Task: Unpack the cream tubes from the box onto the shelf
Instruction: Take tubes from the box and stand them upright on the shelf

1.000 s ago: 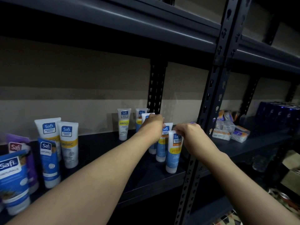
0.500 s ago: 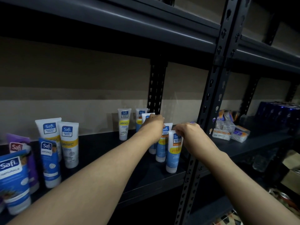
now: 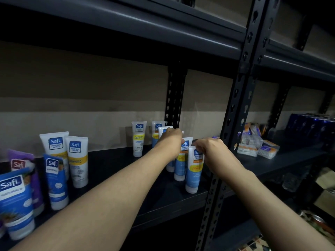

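Shelf: dark metal shelf (image 3: 112, 171) ran across mid frame; cream tubes stood on it upright, caps down.
Front tube: blue/white front tube (image 3: 193, 172) stood centre-right of frame, nearest the shelf edge, cap on the shelf.
Right grip: right grip (image 3: 212, 151) was knuckles-up at the front tube's crimped top; fingers curled & clamped on that top edge.
Middle tube: middle tube (image 3: 181, 166) stood just behind the front tube, v. close; contact not clear.
Rear tube: rear tube (image 3: 165, 130) was mostly hidden; only its white top showed above the left wrist.
Left grip: left grip (image 3: 171, 142) sat over the tops of the middle & rear tubes, fingers curled down by the middle tube's top. Clamped or only touching: cannot tell.
Back pair: two white tubes (image 3: 138, 139) stood near the back wall, centre frame, apart from the row.
Left group: white pair (image 3: 77, 160), blue tubes (image 3: 55, 180) & a purple tube (image 3: 19, 163), lower left of frame, well apart from both grips.
Upright: perforated post (image 3: 235, 105) stood just right of the right grip.
Next bay: wrapped packets (image 3: 253, 147) & dark blue boxes (image 3: 311, 124), right of frame.
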Demonstrator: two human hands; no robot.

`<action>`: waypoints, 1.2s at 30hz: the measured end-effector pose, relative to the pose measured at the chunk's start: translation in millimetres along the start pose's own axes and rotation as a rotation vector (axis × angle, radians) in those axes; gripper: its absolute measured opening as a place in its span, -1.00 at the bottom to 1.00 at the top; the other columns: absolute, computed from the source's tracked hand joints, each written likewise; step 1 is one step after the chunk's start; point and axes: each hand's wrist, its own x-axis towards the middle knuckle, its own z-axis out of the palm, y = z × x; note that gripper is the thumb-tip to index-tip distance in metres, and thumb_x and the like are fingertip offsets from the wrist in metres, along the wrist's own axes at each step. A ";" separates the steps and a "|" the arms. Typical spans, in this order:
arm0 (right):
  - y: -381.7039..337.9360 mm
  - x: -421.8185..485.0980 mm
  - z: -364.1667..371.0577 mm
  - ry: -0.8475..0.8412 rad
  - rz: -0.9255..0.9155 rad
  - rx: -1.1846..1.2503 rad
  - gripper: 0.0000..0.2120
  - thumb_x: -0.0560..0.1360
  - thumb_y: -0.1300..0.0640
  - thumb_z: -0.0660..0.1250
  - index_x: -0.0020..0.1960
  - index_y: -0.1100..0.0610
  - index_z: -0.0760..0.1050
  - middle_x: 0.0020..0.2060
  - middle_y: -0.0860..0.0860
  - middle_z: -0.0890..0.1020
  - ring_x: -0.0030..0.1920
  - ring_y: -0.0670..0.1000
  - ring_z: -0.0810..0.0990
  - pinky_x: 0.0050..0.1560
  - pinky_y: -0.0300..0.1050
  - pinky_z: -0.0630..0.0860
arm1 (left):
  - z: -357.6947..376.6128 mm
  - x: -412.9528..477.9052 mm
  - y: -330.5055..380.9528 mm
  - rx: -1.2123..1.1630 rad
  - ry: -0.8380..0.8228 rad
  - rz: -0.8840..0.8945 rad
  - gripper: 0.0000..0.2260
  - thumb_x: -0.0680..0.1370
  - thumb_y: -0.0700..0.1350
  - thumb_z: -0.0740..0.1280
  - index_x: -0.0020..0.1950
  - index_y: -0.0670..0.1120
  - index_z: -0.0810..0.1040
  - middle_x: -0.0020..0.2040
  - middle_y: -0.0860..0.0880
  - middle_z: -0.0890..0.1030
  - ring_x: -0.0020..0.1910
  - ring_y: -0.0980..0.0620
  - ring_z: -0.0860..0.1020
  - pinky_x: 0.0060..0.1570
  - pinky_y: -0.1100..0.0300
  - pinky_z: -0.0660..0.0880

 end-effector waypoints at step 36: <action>-320.7 43.5 -20.3 -0.119 -0.348 0.308 -0.79 0.52 0.01 0.30 0.13 -0.06 0.59 0.03 -0.12 0.68 -0.05 -0.09 0.63 0.03 -0.06 0.59 | -312.5 -207.3 -178.5 0.559 0.217 -0.147 -0.84 0.49 0.01 0.38 0.01 0.02 0.68 0.06 -0.01 0.64 0.09 0.04 0.54 0.10 0.07 0.53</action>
